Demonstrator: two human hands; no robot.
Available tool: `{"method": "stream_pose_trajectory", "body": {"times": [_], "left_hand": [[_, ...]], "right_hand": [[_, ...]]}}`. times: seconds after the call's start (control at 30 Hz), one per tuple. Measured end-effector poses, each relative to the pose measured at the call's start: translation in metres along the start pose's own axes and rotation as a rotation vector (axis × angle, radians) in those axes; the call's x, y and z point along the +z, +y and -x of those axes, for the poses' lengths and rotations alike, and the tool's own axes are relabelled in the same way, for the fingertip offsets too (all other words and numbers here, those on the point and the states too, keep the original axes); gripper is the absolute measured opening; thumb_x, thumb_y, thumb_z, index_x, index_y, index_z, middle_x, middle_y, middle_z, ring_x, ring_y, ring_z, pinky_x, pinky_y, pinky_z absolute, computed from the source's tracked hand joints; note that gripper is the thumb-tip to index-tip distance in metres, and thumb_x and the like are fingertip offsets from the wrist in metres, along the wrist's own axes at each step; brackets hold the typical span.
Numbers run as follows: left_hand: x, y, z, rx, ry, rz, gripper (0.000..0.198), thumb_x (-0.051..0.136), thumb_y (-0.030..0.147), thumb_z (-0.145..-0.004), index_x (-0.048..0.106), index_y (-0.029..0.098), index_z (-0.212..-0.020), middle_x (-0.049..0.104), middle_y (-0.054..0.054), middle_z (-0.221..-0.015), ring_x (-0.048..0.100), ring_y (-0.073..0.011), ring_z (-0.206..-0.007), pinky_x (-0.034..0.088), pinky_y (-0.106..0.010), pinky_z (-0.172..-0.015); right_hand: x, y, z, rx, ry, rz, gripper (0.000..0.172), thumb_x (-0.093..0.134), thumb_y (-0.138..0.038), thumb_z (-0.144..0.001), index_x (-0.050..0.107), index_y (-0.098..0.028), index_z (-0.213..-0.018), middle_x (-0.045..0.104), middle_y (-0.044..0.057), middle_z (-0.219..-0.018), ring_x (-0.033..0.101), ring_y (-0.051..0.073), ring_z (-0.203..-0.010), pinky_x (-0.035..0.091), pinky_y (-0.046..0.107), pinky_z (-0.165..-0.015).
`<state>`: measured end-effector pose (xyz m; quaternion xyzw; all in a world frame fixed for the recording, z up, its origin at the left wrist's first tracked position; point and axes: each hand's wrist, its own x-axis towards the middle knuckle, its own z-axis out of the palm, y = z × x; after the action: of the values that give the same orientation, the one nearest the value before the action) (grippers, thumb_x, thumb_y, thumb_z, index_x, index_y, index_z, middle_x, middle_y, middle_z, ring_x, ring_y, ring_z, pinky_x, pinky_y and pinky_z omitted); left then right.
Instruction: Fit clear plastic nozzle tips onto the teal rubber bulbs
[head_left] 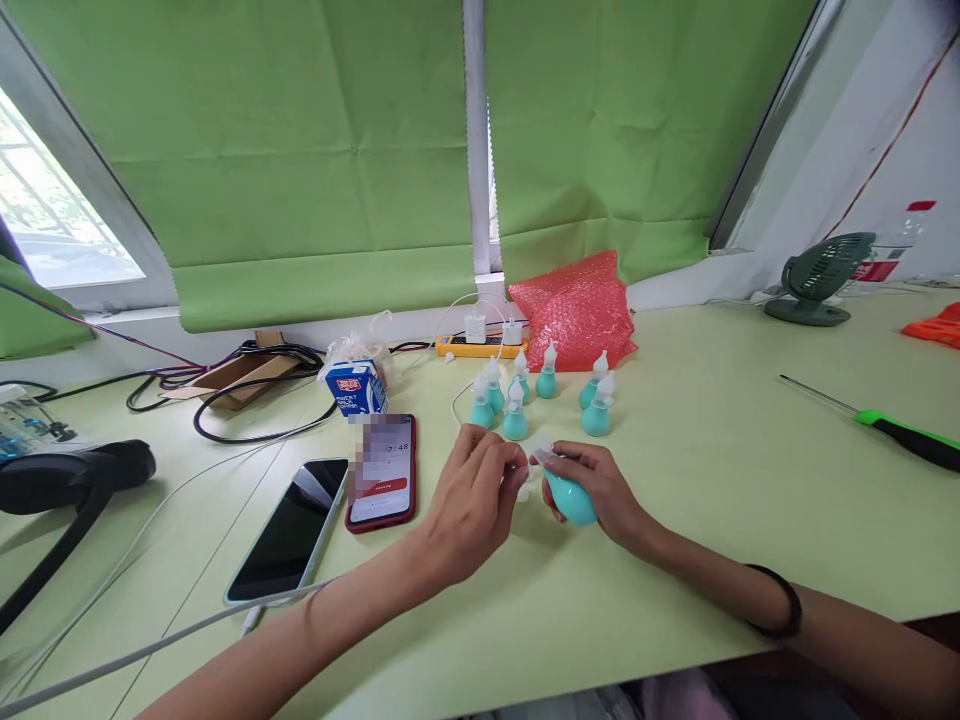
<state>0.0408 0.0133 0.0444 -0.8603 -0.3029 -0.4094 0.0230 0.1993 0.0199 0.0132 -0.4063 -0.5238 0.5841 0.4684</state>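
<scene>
My right hand [600, 490] grips a teal rubber bulb [571, 500] lying on its side on the pale green table [712, 500]. My left hand [476, 495] is closed at the bulb's mouth, fingertips pinching a small translucent white tip [525, 487]. Just behind my hands stand several finished teal bulbs with white tips [540, 395], upright in a loose cluster.
Two phones lie left of my hands: a red one [382, 472] with its screen lit, a dark one [292, 530]. A milk carton [356, 388], cables, a power strip [480, 345], red bubble wrap [574, 310], a green-handled screwdriver [892, 430] and a small fan [821, 280] stand around.
</scene>
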Motion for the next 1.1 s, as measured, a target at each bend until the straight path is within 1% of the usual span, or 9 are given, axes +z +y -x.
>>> {"method": "stream_pose_trajectory", "body": {"times": [0.1, 0.23, 0.33, 0.53, 0.63, 0.7, 0.87, 1.0, 1.1], "left_hand": [[0.0, -0.005, -0.009, -0.058, -0.151, -0.169, 0.012, 0.042, 0.015, -0.082, 0.053, 0.014, -0.079, 0.052, -0.007, -0.079, 0.037, -0.0198, -0.079, 0.039, -0.034, -0.066], [0.012, -0.018, -0.017, -0.206, -0.454, -0.33, 0.011, 0.05, 0.016, -0.077, 0.061, 0.015, -0.076, 0.052, -0.009, -0.084, 0.04, -0.0236, -0.083, 0.038, -0.035, -0.063], [0.021, -0.024, -0.016, -0.22, -0.499, -0.38, 0.014, 0.05, 0.014, -0.076, 0.064, 0.015, -0.072, 0.053, -0.01, -0.081, 0.041, -0.0257, -0.083, 0.036, -0.037, -0.061], [0.023, -0.028, -0.011, -0.214, -0.456, -0.376, 0.02, 0.046, 0.012, -0.078, 0.064, 0.016, -0.07, 0.057, -0.007, -0.077, 0.043, -0.0243, -0.082, 0.034, -0.036, -0.062], [0.014, -0.023, -0.012, -0.222, -0.33, -0.274, 0.021, 0.04, 0.017, -0.083, 0.061, 0.018, -0.085, 0.059, -0.005, -0.074, 0.045, -0.0196, -0.077, 0.036, -0.032, -0.062], [0.005, -0.015, -0.012, -0.187, -0.209, -0.169, 0.027, 0.033, 0.021, -0.086, 0.059, 0.015, -0.082, 0.059, -0.004, -0.067, 0.046, -0.0165, -0.069, 0.037, -0.029, -0.061], [0.0, 0.012, 0.0, 0.066, -0.271, -0.247, 0.039, 0.038, 0.041, -0.079, 0.052, 0.015, -0.053, 0.051, -0.003, -0.045, 0.045, -0.014, -0.044, 0.031, -0.026, -0.042], [0.011, 0.019, 0.013, 0.399, -0.127, -0.355, 0.033, 0.041, 0.024, -0.077, 0.049, 0.015, -0.046, 0.047, -0.001, -0.038, 0.043, -0.0124, -0.037, 0.026, -0.026, -0.037], [0.015, 0.017, 0.017, 0.481, -0.063, -0.342, 0.036, 0.039, 0.016, -0.077, 0.046, 0.015, -0.041, 0.044, 0.0, -0.035, 0.041, -0.0117, -0.033, 0.024, -0.027, -0.036]], "right_hand": [[-0.004, 0.001, -0.006, -0.079, 0.073, 0.009, 0.023, 0.057, -0.037, -0.069, 0.052, -0.014, -0.07, 0.053, -0.001, -0.049, 0.047, 0.011, -0.04, 0.039, 0.023, -0.039], [-0.005, 0.0, -0.007, -0.192, 0.114, 0.071, 0.022, 0.059, -0.034, -0.067, 0.055, -0.014, -0.074, 0.053, -0.001, -0.053, 0.048, 0.011, -0.045, 0.04, 0.023, -0.046], [-0.005, 0.001, -0.006, -0.207, 0.129, 0.164, 0.024, 0.061, -0.034, -0.064, 0.058, -0.013, -0.075, 0.051, -0.001, -0.053, 0.047, 0.011, -0.048, 0.04, 0.024, -0.048], [-0.003, 0.003, -0.004, -0.221, 0.023, 0.441, 0.018, 0.058, -0.03, -0.065, 0.058, -0.013, -0.066, 0.049, -0.002, -0.053, 0.044, 0.01, -0.049, 0.036, 0.021, -0.044], [-0.001, 0.006, 0.0, -0.321, -0.073, 0.581, 0.012, 0.055, -0.026, -0.066, 0.056, -0.014, -0.062, 0.049, -0.001, -0.053, 0.043, 0.01, -0.049, 0.036, 0.02, -0.046], [0.002, 0.008, 0.006, -0.407, -0.128, 0.671, 0.011, 0.054, -0.024, -0.065, 0.054, -0.015, -0.059, 0.05, -0.001, -0.053, 0.044, 0.01, -0.05, 0.037, 0.021, -0.047], [0.011, 0.009, 0.023, -0.489, -0.264, 0.742, 0.007, 0.052, -0.018, -0.059, 0.048, -0.016, -0.053, 0.045, -0.003, -0.049, 0.042, 0.009, -0.048, 0.036, 0.02, -0.046], [0.014, 0.01, 0.027, -0.429, -0.319, 0.663, 0.012, 0.046, -0.015, -0.053, 0.036, -0.016, -0.046, 0.035, -0.004, -0.048, 0.036, 0.008, -0.048, 0.028, 0.018, -0.039], [0.015, 0.012, 0.027, -0.357, -0.414, 0.637, 0.018, 0.044, -0.013, -0.053, 0.029, -0.017, -0.044, 0.026, -0.005, -0.047, 0.028, 0.005, -0.044, 0.021, 0.017, -0.036]]}}
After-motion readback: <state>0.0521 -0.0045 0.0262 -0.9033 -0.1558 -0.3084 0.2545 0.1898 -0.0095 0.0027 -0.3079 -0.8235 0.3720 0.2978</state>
